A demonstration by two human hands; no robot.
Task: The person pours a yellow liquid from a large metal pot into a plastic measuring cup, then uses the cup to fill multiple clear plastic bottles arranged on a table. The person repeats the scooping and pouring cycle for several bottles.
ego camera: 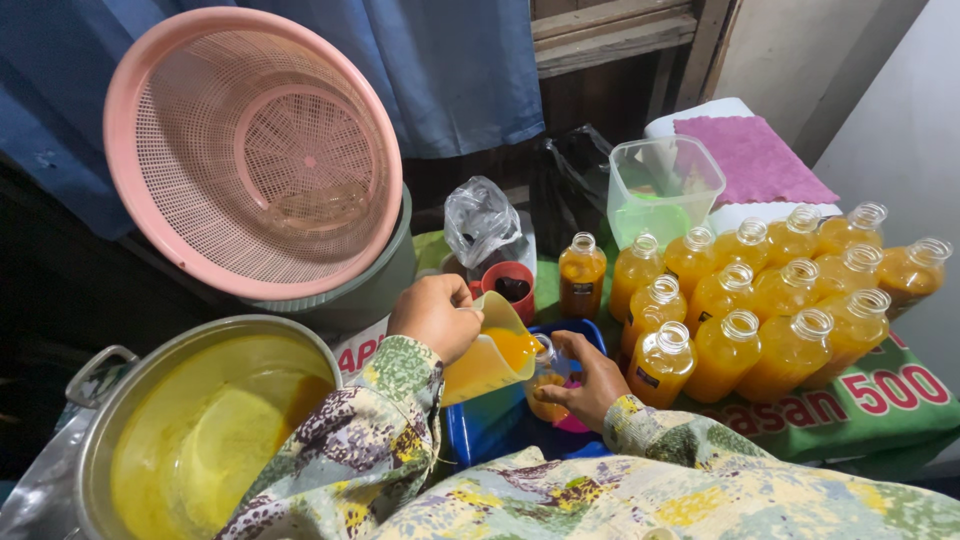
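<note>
Blue curtain behind, green surface [850, 420] crowded with filled orange bottles [760, 300]. I see left hand [435, 315] gripping a tilted jug [490, 360] of orange liquid, spout over a small bottle [545, 385] that right hand [590, 385] clasps, just beside, above a blue tray [480, 425]. Big pot [200, 420] at left.

1. Single view, worn on the person's head, looking steeply down and forward over the patterned sleeves.
2. Near range: the large steel pot of yellow liquid [200, 430] fills the lower left corner.
3. Farther off, the round pink plastic basket [255, 150] leans against blue curtains.
</note>
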